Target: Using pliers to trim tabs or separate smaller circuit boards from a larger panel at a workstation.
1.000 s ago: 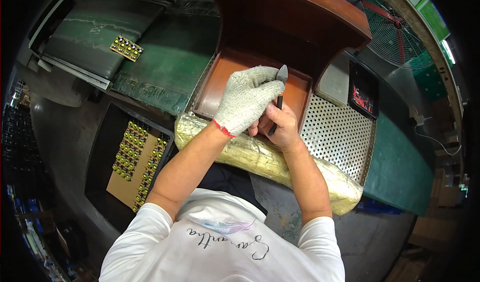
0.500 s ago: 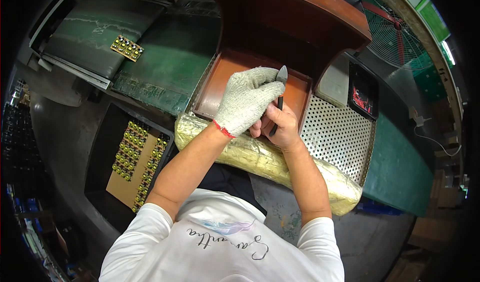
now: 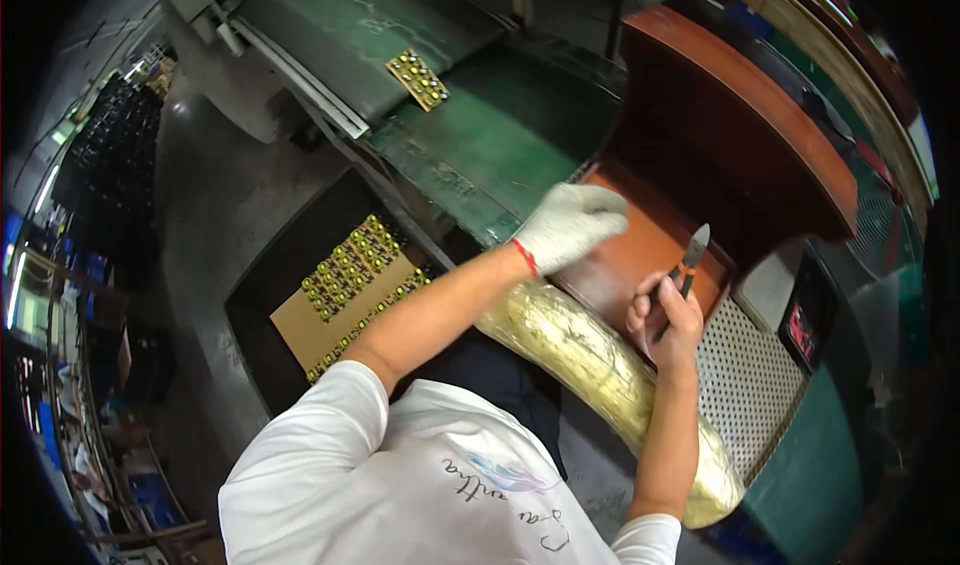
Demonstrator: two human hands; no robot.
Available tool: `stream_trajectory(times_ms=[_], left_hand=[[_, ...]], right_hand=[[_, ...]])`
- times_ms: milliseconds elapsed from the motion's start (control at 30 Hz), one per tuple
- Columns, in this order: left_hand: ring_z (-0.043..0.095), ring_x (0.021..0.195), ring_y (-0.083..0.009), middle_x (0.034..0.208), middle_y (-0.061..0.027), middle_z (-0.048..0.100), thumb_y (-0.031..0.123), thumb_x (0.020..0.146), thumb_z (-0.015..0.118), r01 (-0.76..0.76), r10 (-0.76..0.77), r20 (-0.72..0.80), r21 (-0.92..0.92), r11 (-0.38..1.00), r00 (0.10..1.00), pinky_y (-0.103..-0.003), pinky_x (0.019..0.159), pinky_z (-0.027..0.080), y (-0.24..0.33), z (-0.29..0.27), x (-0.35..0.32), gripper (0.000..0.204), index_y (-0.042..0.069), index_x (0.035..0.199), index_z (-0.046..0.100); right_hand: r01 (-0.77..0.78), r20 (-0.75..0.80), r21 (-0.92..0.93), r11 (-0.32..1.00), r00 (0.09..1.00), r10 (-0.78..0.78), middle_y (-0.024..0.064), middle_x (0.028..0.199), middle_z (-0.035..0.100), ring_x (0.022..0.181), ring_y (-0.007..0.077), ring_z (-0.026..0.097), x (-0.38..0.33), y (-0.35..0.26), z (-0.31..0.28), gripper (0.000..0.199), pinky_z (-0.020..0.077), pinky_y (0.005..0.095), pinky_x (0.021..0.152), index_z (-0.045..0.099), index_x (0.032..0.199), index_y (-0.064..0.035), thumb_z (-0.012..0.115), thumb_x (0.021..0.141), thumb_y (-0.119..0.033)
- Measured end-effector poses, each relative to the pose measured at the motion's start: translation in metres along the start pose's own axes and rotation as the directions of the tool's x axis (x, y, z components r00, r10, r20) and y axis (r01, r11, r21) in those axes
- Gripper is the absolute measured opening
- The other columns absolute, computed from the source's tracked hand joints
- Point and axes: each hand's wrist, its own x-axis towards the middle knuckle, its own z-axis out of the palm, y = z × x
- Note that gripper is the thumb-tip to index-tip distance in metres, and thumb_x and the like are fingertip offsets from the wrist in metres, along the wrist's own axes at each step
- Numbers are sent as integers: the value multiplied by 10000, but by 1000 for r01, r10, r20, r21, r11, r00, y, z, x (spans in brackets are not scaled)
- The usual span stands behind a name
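Pliers [image 3: 687, 267] with black handles and a grey pointed head sit at 3 o'clock in my view, in my bare right hand [image 3: 668, 315]. That grip is wrapped around the handles, and the head points toward 1 o'clock, above the brown tray [image 3: 645, 240]. I have the gloved left hand [image 3: 575, 227] at 2 o'clock, closer to the middle, also over the tray and apart from the pliers. Its fingers curl toward the thumb; I cannot tell whether this grip pinches anything.

At 4 o'clock I see a yellow wrapped roll [image 3: 570, 335] along the tray's near side, and a metal sheet [image 3: 745, 375] full of holes beyond it. At 9 o'clock, a black bin [image 3: 290, 265] holds cardboard [image 3: 300, 327] with rows of circuit boards [image 3: 350, 270]. Toward 11 o'clock, one circuit board [image 3: 418, 80] lies on the green counter [image 3: 540, 115].
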Motion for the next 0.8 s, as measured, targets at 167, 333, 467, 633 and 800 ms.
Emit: stream_trajectory(times_ms=[167, 333, 467, 633, 800], left_hand=[[716, 881, -186, 989, -76, 765, 176, 872, 754, 212, -282, -318, -238, 948, 905, -337, 812, 573, -81, -147, 56, 318, 3, 1139, 766], [695, 872, -185, 1031, -75, 740, 142, 898, 742, 70, -306, -586, -390, 918, 750, -370, 774, 565, -160, -286, 104, 338, 4, 1205, 730], [704, 902, -225, 1091, -100, 741, 110, 895, 737, -101, -280, -786, -396, 912, 551, -384, 785, 569, -192, -328, 140, 329, -20, 1198, 723], [718, 917, -261, 1117, -130, 748, 47, 891, 718, -190, -223, -752, -420, 888, 621, -362, 804, 570, -211, -339, 177, 316, -53, 1190, 715], [726, 896, -254, 1045, -136, 753, -21, 861, 710, -63, -176, -873, -228, 972, 454, -326, 776, 565, -227, -347, 200, 273, -50, 1131, 737]], right_hand=[[-31, -147, -30, 999, 989, 26, 78, 756, 571, 604, 187, 556, 9, 1, 1, 289, 451, 333, 546, 596, 1096, -2, 557, 1074, -288], [-81, -220, -51, 995, 973, 68, 89, 828, 611, 661, 190, 588, 22, 8, 0, 298, 490, 337, 571, 598, 1162, 7, 536, 1086, -274], [-64, -312, -51, 997, 949, 45, 112, 922, 653, 740, 204, 630, 30, 10, -1, 315, 550, 355, 633, 589, 1233, 22, 522, 1091, -251], [-36, -353, 16, 999, 935, 39, 135, 1013, 678, 818, 220, 664, 29, 7, -10, 331, 599, 376, 722, 571, 1283, 42, 501, 1098, -224], [-54, -305, 30, 998, 950, 61, 132, 1012, 677, 821, 222, 664, 39, 12, -10, 336, 598, 384, 728, 571, 1286, 46, 487, 1102, -223]])
